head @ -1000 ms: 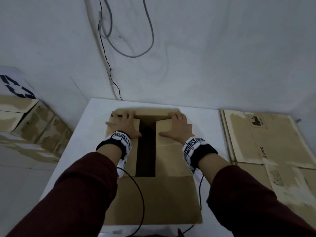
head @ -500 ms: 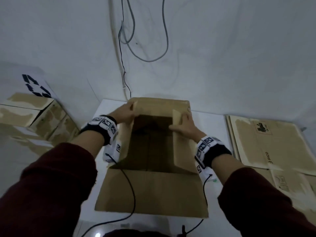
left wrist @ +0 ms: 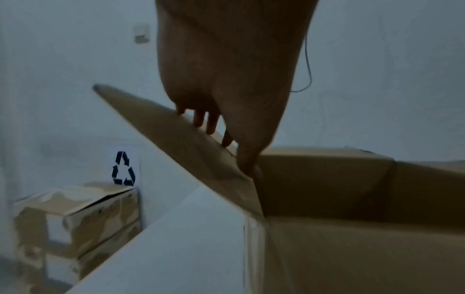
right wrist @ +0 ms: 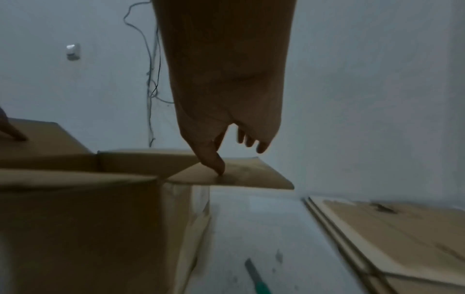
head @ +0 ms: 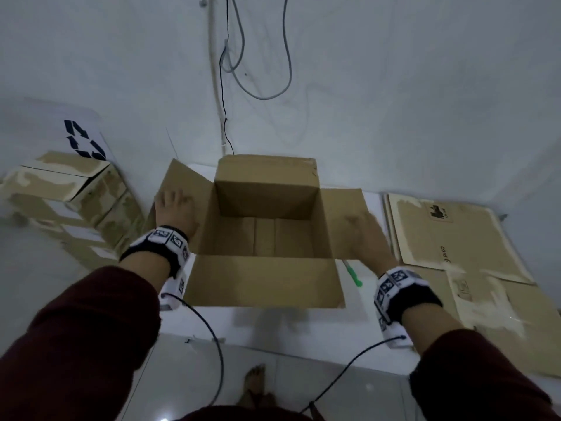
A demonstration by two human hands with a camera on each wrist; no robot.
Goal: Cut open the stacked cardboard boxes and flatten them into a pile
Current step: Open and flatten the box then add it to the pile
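Note:
An open cardboard box (head: 264, 238) stands on the white table (head: 267, 320) with all its top flaps spread outward. My left hand (head: 173, 205) lies flat on the left flap (left wrist: 176, 135), fingers straight, pressing it outward. My right hand (head: 364, 235) is over the right flap (right wrist: 241, 175), fingers extended, with the thumb touching the cardboard. A green-handled cutter (head: 353, 275) lies on the table just right of the box, below my right wrist, also seen in the right wrist view as a green handle (right wrist: 259, 278).
Flattened cardboard sheets (head: 455, 235) are piled on the right side of the table. Stacked closed boxes (head: 69, 196) stand at the left against the wall, under a recycling sign (head: 82, 141). Cables (head: 243, 71) hang on the wall behind.
Both hands pulled the two inner flaps up and swung them outward to the sides; the box now stands fully open. The cutter has come into view at the right.

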